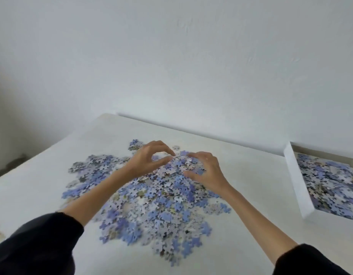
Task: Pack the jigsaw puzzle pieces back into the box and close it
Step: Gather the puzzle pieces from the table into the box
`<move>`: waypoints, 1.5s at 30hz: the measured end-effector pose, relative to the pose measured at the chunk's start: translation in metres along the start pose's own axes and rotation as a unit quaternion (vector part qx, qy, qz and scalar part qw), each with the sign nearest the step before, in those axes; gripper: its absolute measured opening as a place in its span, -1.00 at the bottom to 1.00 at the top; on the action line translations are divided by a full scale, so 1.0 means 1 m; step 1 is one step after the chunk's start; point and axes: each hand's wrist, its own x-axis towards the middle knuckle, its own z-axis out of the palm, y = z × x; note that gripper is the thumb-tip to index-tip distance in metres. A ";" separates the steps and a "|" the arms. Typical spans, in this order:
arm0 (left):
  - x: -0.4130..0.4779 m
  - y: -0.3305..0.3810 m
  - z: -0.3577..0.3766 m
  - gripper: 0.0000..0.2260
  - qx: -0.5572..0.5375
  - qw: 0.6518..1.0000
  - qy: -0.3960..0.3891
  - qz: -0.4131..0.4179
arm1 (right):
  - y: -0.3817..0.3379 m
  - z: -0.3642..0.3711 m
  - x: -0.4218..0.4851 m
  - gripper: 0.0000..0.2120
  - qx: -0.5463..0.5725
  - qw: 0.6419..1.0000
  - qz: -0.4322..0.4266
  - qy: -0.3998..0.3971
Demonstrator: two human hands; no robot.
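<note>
Loose blue and white cardboard jigsaw pieces (151, 205) lie heaped on a white surface (251, 175). At the heap's twelve o'clock, the left hand (149, 158) and right hand (208, 172) curl their fingers round a mound. An open white box (297, 181), part-filled, sits at three o'clock. The pieces look light and slippery, so they are probably best scooped from beneath.

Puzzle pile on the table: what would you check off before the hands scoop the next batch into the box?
1. Box open, at the right: ok.
2. Room left in it: cannot tell, it runs out of view.
3. Left hand and right hand on the pile: ok.
4. Firm grip on any of it: cannot tell.
5. Table cleared: not ok, much of the pile remains.
</note>
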 end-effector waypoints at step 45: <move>-0.034 -0.087 -0.001 -0.64 0.032 0.999 -0.018 -0.028 | -0.017 0.074 0.048 -0.75 -0.022 0.999 -0.035 -0.007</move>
